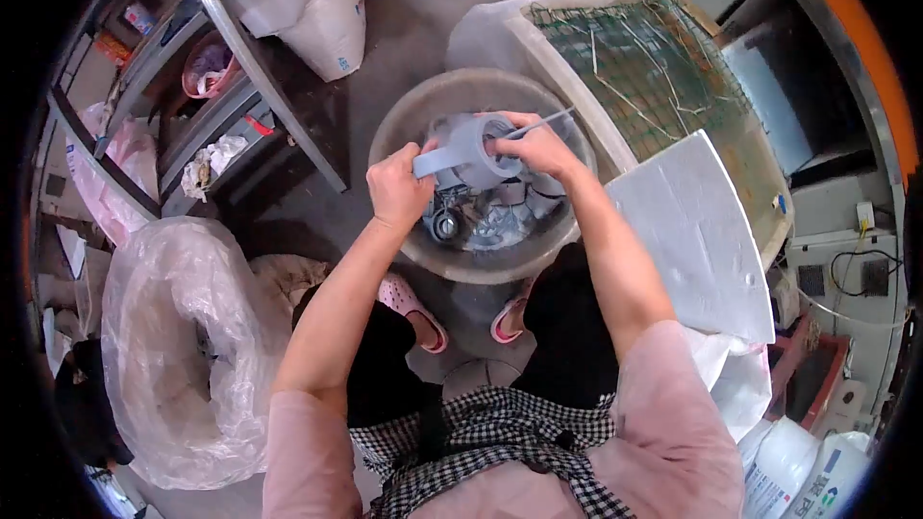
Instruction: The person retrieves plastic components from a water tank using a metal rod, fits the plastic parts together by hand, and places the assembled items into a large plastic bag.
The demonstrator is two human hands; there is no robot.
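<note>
Over the basin, a translucent grey plastic jug (pixel 473 156) lies tilted, its round opening turned toward the right. My left hand (pixel 396 183) is closed on the flat handle-like strip at its left side. At the opening, my right hand (pixel 535 146) grips the rim, with the thumb at the inner edge and other fingers behind. A thin straight rod (pixel 550 121) sticks out by the right hand; whether it is held or part of the jug I cannot tell. Below, the large round basin (pixel 404 248) holds grey and clear plastic pieces (pixel 505 221).
A pale tub covered by green netting (pixel 644 67) stands to the right, beside a white foam sheet (pixel 697 231). At left are a metal-framed shelf (pixel 260 62) and a big clear plastic bag (pixel 183 346). White sacks (pixel 327 29) stand at the back. My feet are before the basin.
</note>
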